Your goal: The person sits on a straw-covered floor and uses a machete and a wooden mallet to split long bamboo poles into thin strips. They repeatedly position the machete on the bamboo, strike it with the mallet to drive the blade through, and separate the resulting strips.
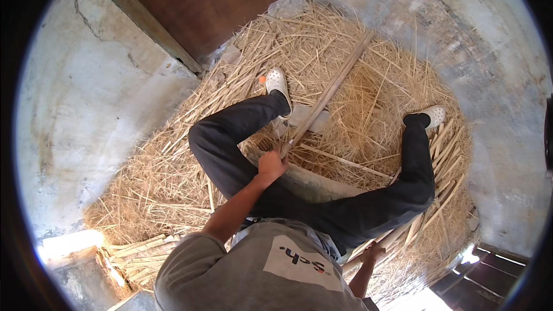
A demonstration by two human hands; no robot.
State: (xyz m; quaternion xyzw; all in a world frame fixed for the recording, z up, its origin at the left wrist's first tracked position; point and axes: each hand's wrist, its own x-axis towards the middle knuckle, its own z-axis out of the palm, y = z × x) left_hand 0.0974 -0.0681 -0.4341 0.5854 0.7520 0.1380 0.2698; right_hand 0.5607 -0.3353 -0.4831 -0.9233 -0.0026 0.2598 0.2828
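My left hand [272,166] is closed round the near end of a long wooden pole [334,85], between my spread legs. From there the pole slants away to the far right over the straw, and its far end lies near the wall. Low on the right, beside my hip, my right hand [375,251] is closed on a brown wooden stick [394,237] at the edge of a pile of sticks. My own body hides part of that stick. Loose straw and split strips [363,103] cover the ground around my feet.
I sit on a pale block [311,183]. A flat stone [309,118] lies under the pole. Bundled strips [443,167] line the right side, with more strips [144,253] at the lower left. Curved plastered walls [86,109] and a brown door panel [213,6] surround the straw.
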